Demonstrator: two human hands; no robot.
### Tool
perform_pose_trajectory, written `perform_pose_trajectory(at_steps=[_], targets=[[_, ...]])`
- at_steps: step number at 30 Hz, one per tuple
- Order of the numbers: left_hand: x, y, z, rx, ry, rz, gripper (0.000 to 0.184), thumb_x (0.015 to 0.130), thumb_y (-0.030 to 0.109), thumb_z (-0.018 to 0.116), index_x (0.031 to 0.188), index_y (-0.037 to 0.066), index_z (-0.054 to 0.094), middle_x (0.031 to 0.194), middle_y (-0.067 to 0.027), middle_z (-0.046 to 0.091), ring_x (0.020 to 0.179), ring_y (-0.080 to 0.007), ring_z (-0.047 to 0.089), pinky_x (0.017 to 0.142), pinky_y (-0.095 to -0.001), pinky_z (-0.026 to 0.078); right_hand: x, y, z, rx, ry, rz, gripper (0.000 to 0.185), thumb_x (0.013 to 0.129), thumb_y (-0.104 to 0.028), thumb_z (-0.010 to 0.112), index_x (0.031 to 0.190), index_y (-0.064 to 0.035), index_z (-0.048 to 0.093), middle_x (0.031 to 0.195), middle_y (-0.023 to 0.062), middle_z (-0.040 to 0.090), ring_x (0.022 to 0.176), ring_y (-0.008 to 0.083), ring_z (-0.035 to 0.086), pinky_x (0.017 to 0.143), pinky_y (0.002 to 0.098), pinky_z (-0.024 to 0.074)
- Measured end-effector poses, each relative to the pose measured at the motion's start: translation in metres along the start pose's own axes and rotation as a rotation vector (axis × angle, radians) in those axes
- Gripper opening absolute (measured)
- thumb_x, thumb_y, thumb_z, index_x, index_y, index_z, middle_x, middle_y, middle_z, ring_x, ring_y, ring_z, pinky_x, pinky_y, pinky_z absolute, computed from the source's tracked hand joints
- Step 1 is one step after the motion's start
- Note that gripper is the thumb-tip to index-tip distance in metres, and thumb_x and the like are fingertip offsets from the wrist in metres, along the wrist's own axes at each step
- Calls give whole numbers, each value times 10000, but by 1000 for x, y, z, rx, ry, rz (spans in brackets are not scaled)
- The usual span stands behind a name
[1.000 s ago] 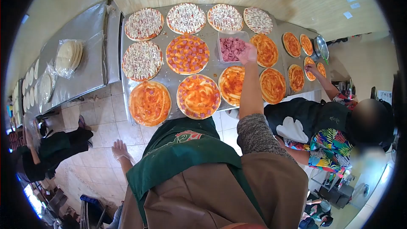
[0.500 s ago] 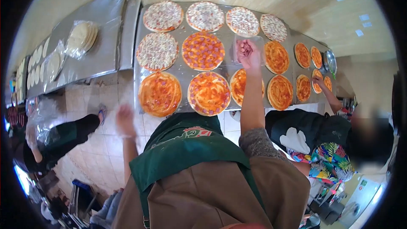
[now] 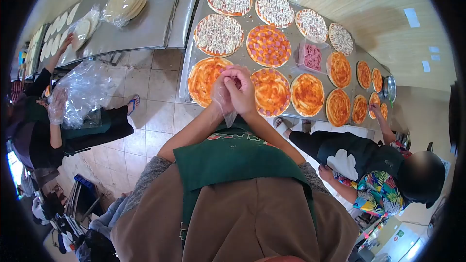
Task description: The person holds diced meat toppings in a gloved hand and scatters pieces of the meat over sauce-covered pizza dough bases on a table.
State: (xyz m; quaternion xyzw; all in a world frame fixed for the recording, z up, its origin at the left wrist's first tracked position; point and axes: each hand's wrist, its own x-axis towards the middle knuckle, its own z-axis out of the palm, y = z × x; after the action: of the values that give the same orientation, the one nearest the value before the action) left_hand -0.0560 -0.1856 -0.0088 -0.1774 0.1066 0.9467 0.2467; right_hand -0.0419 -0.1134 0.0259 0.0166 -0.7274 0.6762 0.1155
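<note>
Presently, left hand and right hand being cupped together near sauced pizza, each grip being curled narrow, contents being hidden.

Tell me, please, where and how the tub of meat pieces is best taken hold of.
I'd grip the clear tub by two opposite walls, near the rim, coming from above: it stands upright and open-topped, its raised walls offer something to pinch, and pizzas lie close beside it.
</note>
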Motion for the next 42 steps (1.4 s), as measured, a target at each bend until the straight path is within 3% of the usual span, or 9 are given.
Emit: perform_pose_trajectory(at_steps=[2, 5, 6, 9, 10, 24, 27, 34, 42], targets=[[-1, 9, -11, 63, 38, -5, 277, 986, 245, 449, 1096, 51, 614, 1052, -84, 657, 975, -186, 629, 905, -347, 495, 0, 7, -7, 55, 35, 74, 149, 940, -34, 544, 1045, 0, 644, 1041, 73, 641, 1088, 156, 579, 911, 262, 467], [-14, 18, 6, -20, 70, -42, 259, 980, 230, 475, 1085, 47, 626, 977, -81, 679, 901, -183, 650, 873, -353, 515, 5, -15, -25, 164, -62, 296, 149, 948, -28, 535, 1044, -4, 647, 1017, 61, 661, 1050, 136, 599, 873, 267, 491], [-14, 18, 5, -13, 98, -34, 266, 976, 231, 491, 1110, 43, 623, 1029, -94, 678, 943, -192, 643, 898, -360, 505, 4, -32, -27, -105, -70, 215, 162, 903, -53, 608, 1056, -13, 637, 949, 88, 667, 951, 167, 640, 819, 298, 513], [-19, 17, 0, 26, 80, -41, 275, 966, 224, 514, 1128, 28, 620, 1082, -106, 670, 1014, -210, 621, 946, -362, 475, -6, -42, -25, -544, -239, 53, 247, 829, -80, 674, 1068, -40, 629, 934, 126, 646, 937, 253, 636, 824, 347, 505], [-19, 17, 1, 43, 66, -44, 280, 963, 221, 521, 1133, 23, 619, 1100, -110, 667, 1038, -216, 613, 962, -362, 465, -12, -38, -23, -570, -181, -117, 304, 770, -88, 693, 1063, -50, 621, 954, 150, 623, 943, 340, 602, 835, 391, 489], [-26, 24, -12, 167, 109, -199, 289, 983, 235, 454, 1104, 31, 619, 1027, -93, 676, 966, -212, 648, 880, -348, 533, -15, -21, -28, -438, -75, -19, 175, 808, -85, 657, 959, -10, 609, 904, 150, 583, 862, 333, 605, 741, 401, 504], [-28, 21, -12, 163, 131, -210, 274, 975, 232, 477, 1104, 40, 623, 1031, -80, 677, 971, -205, 649, 861, -356, 542, -12, -26, -36, -470, -155, 23, 181, 821, -92, 673, 959, 5, 608, 923, 150, 610, 852, 308, 630, 762, 361, 514], [-32, 19, -1, 151, 156, -184, 264, 968, 207, 500, 1118, 19, 610, 1058, -93, 666, 1011, -219, 641, 912, -403, 532, -5, -23, -70, 275, -223, 509, 283, 936, -152, 623, 1158, 24, 608, 1025, 29, 657, 950, 72, 601, 793, 224, 481], [-20, 7, -2, 171, 169, -207, 267, 962, 177, 517, 1150, 10, 607, 1056, -102, 669, 1014, -220, 647, 944, -402, 533, -3, -1, -87, 104, -256, 450, 219, 928, -119, 610, 1077, 41, 625, 966, 80, 671, 856, 112, 630, 735, 250, 506]])
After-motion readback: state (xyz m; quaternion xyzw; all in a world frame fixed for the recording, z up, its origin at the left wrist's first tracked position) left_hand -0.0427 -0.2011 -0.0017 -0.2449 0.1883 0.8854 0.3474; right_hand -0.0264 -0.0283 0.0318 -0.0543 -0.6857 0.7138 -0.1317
